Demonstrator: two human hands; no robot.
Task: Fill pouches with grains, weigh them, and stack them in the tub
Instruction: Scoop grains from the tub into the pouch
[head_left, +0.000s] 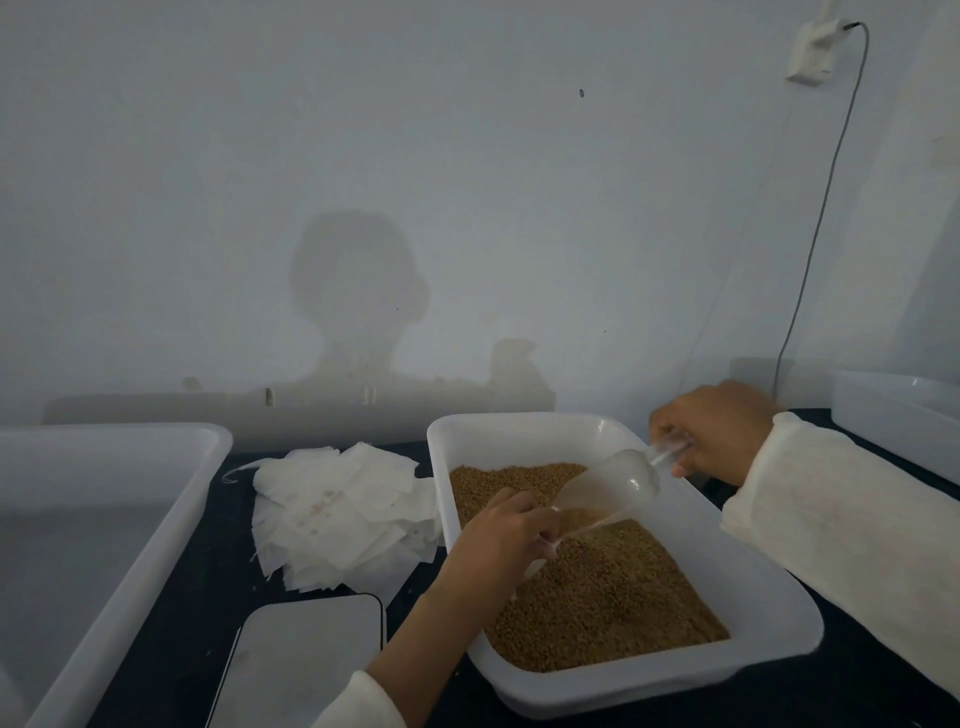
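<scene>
Pouches (337, 514) betw. tub (104, 519) & grain tray (769, 618)

Pouch pile (337, 514) crowds gap between tub (156, 525) and grain tray (441, 499).

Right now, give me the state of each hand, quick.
Left hand: closed on a pouch, held over the grain tub.
Right hand: closed on the scoop handle, scoop tipped toward the pouch.
</scene>
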